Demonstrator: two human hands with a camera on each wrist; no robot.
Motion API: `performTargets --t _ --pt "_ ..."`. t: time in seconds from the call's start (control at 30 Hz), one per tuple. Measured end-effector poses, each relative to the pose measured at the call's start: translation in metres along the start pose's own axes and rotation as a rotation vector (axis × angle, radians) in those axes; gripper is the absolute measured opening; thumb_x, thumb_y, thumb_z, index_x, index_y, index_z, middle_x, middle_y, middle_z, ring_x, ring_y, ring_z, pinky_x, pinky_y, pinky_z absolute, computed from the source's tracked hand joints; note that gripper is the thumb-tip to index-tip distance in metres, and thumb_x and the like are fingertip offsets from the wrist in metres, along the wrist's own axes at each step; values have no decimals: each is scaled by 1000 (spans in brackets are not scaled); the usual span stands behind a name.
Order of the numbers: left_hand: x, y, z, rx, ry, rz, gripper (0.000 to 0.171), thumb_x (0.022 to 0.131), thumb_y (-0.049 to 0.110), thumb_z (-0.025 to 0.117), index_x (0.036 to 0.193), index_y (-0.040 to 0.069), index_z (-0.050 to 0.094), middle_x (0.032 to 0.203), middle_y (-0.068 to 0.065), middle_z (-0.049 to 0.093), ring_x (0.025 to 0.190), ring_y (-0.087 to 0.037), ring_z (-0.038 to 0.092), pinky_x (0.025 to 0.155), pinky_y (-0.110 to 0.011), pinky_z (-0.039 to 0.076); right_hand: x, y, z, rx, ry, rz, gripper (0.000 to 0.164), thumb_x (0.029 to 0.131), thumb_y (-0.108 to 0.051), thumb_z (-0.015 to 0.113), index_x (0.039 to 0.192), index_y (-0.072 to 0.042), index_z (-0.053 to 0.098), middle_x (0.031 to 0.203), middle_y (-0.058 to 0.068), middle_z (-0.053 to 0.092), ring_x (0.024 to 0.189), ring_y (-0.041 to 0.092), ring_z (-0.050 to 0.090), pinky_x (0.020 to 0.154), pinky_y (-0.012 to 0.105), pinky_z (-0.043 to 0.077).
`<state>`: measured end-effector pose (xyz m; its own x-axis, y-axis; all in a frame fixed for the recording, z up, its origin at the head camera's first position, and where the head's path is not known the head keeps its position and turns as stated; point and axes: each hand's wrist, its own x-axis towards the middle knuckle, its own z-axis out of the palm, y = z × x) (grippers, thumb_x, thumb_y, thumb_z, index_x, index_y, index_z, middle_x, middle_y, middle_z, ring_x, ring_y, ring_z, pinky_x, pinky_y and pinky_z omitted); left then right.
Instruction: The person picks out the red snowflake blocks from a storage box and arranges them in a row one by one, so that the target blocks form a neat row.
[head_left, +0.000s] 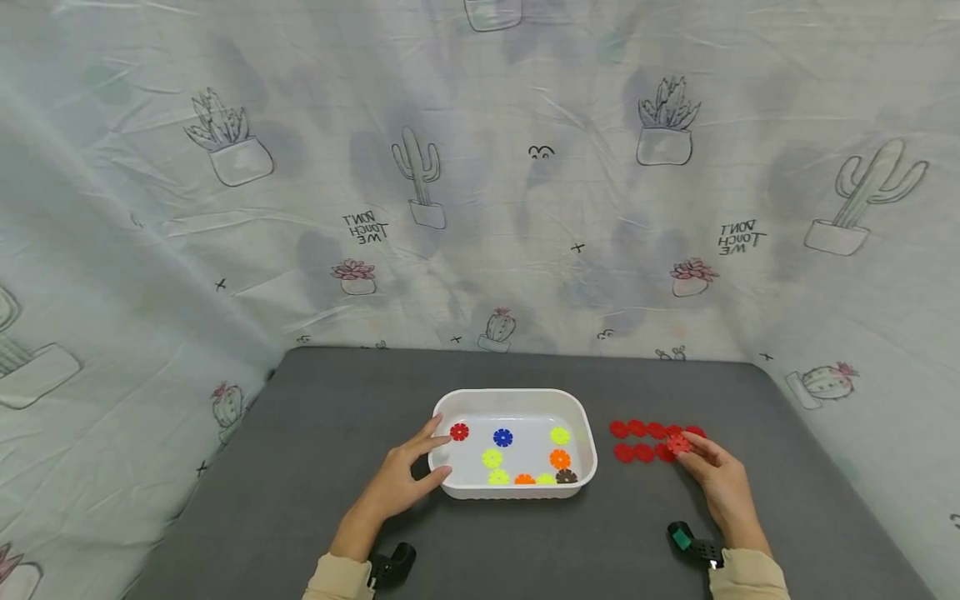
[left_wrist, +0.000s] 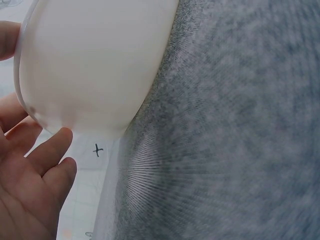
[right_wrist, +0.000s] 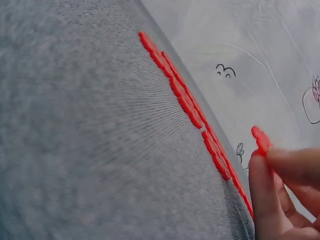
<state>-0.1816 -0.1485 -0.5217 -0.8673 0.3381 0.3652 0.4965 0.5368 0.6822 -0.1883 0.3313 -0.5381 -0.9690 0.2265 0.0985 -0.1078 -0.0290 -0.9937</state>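
Note:
A white plastic tray (head_left: 512, 492) holds several snowflake-shaped building discs, including a red disc (head_left: 459, 432), a blue disc (head_left: 503, 437) and a brown disc (head_left: 566, 476). At its left end my left hand (head_left: 401, 473) grips the rim, some fingertips over the edge. The left wrist view shows those fingers around the tray's wall (left_wrist: 90, 65). Between thumb and finger my right hand (head_left: 722, 483) pinches a red snowflake disc (right_wrist: 260, 140), held just above the table. Beneath and left of it lie two rows of red discs (head_left: 637, 428), partly hidden by the held disc and hand.
A grey table (head_left: 525, 550) carries everything, the tray at its middle and the red rows to the right. White cloth (head_left: 480, 192) with cactus drawings hangs behind and at both sides. Yellow discs (head_left: 492, 458) and orange discs (head_left: 559, 459) lie in the tray.

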Motion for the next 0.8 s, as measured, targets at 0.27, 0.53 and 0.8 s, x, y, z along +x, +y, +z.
performTargets --t 0.27,0.53,0.8 --pt "0 0 0 4 -8 -22 50 85 35 67 127 9 61 152 -4 36 136 -30 38 105 -57 34 1 3 -3 -141 119 34 49 87 -6 66 131 8 49 89 -25 61 84 -11 57 71 6 47" --pt "0 -1 1 6 -13 -38 50 85 36 67 128 10 61 152 -2 35 137 -30 37 105 -57 33 -1 2 0 -630 238 -3 40 87 -12 68 125 -1 60 98 1 70 72 -23 42 63 2 38" --pt "0 -2 1 17 1 -23 50 85 36 67 127 10 61 152 -3 36 136 -31 39 104 -57 35 -2 4 0 -786 250 -86 39 86 -9 68 123 0 61 113 25 65 77 -11 55 62 0 34"
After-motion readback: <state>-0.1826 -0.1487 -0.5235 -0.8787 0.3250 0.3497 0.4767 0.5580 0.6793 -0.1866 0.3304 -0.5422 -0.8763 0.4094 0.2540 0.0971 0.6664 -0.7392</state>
